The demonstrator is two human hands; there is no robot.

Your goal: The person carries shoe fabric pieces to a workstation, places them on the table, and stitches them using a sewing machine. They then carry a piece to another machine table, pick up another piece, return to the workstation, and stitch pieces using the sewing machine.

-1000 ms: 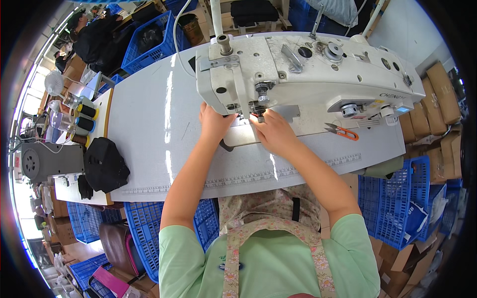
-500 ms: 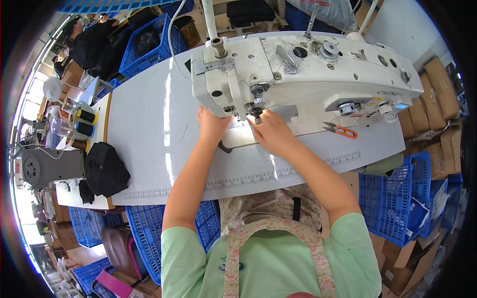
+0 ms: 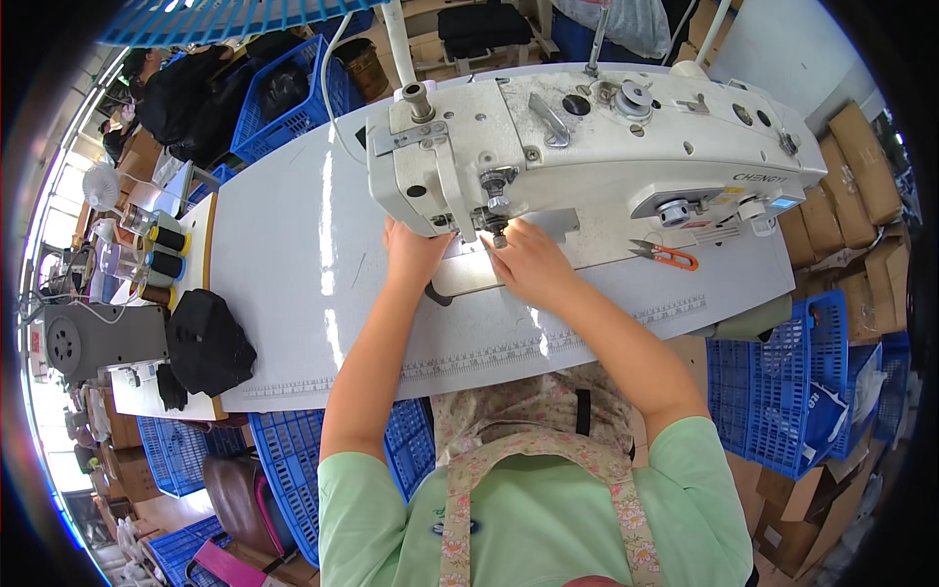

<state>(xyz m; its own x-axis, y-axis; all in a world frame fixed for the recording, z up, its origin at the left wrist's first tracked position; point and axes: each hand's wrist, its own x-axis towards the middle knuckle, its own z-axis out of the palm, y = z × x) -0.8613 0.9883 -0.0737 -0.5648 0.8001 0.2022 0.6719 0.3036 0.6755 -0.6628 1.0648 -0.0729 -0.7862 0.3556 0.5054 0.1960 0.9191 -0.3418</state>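
Observation:
A white sewing machine (image 3: pixel 606 147) stands on the pale grey table, its needle area lit by a small lamp. My left hand (image 3: pixel 415 252) rests left of the presser foot, with most of its fingers hidden under the machine head. On the other side, my right hand (image 3: pixel 529 262) lies close beside the needle, its fingers curled together and pressed down near the foot. Whatever is between or under the fingers is too small and covered to make out. Orange-handled thread snips (image 3: pixel 665 255) lie on the machine bed to the right of my right hand.
A printed ruler strip (image 3: pixel 469 364) runs along the table's near edge. At the left stand thread spools (image 3: pixel 168 238) and a black cloth bundle (image 3: pixel 211 342). Blue crates (image 3: pixel 778 382) and cardboard boxes (image 3: pixel 861 176) are on the right. A white cable (image 3: pixel 326 88) hangs behind the machine.
The whole view has shifted slightly, so the machine appears a little farther left. Both hands stay at the needle area with almost no change in pose.

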